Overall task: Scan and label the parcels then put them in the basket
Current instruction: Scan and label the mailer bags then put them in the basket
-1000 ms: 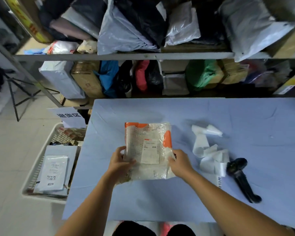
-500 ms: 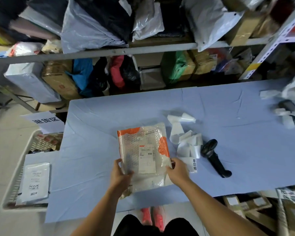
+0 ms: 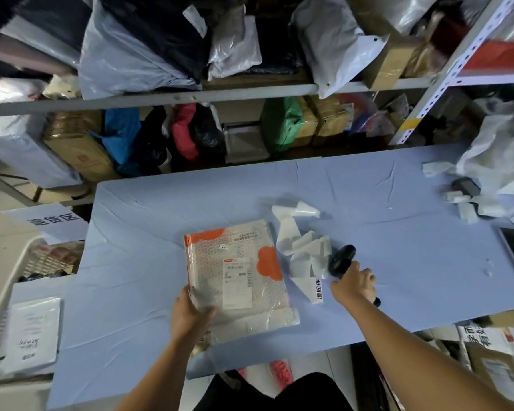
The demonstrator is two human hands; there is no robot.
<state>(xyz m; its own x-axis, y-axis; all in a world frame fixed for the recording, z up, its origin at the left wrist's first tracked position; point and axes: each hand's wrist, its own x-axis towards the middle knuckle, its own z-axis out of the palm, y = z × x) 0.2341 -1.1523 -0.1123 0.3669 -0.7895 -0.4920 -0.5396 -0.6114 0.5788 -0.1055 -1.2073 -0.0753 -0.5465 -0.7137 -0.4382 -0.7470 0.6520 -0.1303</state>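
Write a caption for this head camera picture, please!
Left hand steadies orange-and-clear bubble-wrap parcel; right hand grabs black handheld scanner.

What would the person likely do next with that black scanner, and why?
Probably lift the scanner and aim it at the white label on the parcel. The right hand is closed on the scanner's handle, while the left hand holds the parcel flat on the table, label facing up.
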